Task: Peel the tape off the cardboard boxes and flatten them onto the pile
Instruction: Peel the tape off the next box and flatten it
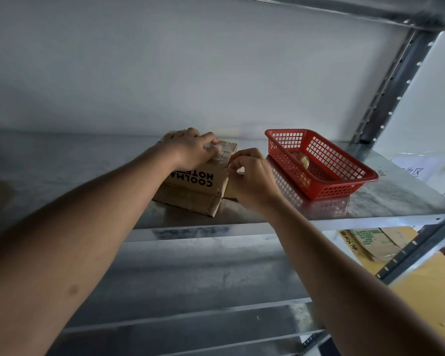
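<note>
One cardboard box (195, 186) on shelf (370, 201), left hand (190, 150) grip flat atop, right hand (252, 176) grip pinching tape, one red basket (344, 186)

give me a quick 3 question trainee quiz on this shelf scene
1. True or false: the red plastic mesh basket sits to the right of the brown printed cardboard box.
2. Which hand presses down on top of the box? A left hand B right hand
3. Fill in: box and basket both rest on a metal ____.

Key: 1 true; 2 A; 3 shelf
</note>
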A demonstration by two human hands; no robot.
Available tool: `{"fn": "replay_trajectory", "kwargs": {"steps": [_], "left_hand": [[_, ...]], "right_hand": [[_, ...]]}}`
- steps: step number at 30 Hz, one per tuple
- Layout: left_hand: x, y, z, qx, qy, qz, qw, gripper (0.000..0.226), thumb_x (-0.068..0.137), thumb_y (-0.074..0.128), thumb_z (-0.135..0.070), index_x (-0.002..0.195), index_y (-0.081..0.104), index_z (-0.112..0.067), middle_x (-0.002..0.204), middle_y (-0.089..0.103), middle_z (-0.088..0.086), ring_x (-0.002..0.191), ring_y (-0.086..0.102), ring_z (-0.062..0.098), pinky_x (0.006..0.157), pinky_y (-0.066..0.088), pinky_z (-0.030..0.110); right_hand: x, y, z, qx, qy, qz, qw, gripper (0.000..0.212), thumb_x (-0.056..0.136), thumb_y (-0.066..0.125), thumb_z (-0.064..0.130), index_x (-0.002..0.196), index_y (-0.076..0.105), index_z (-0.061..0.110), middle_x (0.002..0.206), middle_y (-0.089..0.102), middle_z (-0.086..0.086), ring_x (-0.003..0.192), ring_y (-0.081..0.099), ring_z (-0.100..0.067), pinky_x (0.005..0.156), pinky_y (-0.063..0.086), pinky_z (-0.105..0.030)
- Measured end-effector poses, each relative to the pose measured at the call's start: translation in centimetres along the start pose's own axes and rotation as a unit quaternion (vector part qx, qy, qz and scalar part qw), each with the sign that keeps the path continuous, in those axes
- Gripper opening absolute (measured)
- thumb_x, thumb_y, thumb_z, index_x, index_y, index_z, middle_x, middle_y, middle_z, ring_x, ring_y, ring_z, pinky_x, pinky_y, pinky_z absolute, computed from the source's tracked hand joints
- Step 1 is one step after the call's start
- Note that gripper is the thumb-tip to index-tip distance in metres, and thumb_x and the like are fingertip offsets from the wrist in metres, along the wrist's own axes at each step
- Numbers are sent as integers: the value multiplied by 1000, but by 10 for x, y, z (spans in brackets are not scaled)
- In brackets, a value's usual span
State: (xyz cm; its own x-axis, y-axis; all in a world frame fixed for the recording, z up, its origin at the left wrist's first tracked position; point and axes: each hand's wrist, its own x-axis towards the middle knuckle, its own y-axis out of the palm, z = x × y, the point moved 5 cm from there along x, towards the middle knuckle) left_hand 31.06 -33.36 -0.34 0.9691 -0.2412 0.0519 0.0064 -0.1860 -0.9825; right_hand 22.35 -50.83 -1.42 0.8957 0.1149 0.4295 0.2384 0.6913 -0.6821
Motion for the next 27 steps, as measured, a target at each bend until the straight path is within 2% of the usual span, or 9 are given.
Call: {"fn": "replay_trajectory", "kwargs": {"steps": [2,5,7,10,13,19,21,24,27], "left_hand": [[0,0,1,2,2,-3,1000,62,93,18,-80,145,37,-54,157,38,6,147,32,38,119,24,59],[0,1,1,5,11,-13,1000,64,93,16,-80,147,36,-52,155,40,8,146,34,38,118,24,58],[-1,2,2,13,18,-24,999,65,94,13,-80,147,36,-51,154,41,9,145,35,38,118,24,59],[-2,3,2,24,27,-34,999,70,92,8,-78,149,36,-49,153,42,11,142,39,38,116,26,59],[-1,4,2,29,29,-32,999,72,89,6,-78,149,35,-49,154,41,10,141,39,38,115,28,60],[-1,5,3,27,29,-27,999,70,93,7,-80,149,32,-48,158,38,10,146,34,38,118,21,59],[-2,4,1,25,28,-23,999,70,92,7,-79,149,32,-48,158,37,10,147,33,39,118,22,60],[-3,3,0,20,23,-17,999,67,93,8,-76,149,33,-49,158,37,9,148,31,37,119,22,60],[-6,3,-1,13,19,-17,1000,63,95,11,-74,148,34,-49,158,37,8,148,31,36,119,23,60]], "right_hand": [[5,-3,1,-12,26,16,999,17,94,66,12,78,66,19,116,57,0,103,52,-10,85,39,-20],[13,-6,-3,45,88,75,992,25,91,73,15,71,70,2,84,66,-7,73,54,-12,63,38,-27],[15,-8,-5,111,142,115,977,23,90,76,16,77,74,-3,74,63,-12,64,50,-15,59,36,-32],[20,-13,-7,178,203,133,954,12,91,74,7,94,78,-4,102,74,-25,89,68,-23,77,53,-31],[25,-20,-6,299,242,147,911,12,93,74,5,99,76,-5,108,76,-21,101,76,-21,93,59,-26],[18,-25,-9,254,181,13,950,19,92,75,3,101,65,-10,95,76,-24,83,79,-25,84,64,-43],[14,-25,-8,210,132,-21,968,15,93,74,6,104,65,3,94,77,-15,81,78,-23,78,65,-47],[11,-29,1,57,4,-37,998,17,95,71,14,109,74,24,100,78,1,84,76,-13,77,64,-42],[7,-25,12,8,-77,-25,997,18,96,72,18,113,78,21,117,74,1,91,75,-13,82,63,-34]]}}
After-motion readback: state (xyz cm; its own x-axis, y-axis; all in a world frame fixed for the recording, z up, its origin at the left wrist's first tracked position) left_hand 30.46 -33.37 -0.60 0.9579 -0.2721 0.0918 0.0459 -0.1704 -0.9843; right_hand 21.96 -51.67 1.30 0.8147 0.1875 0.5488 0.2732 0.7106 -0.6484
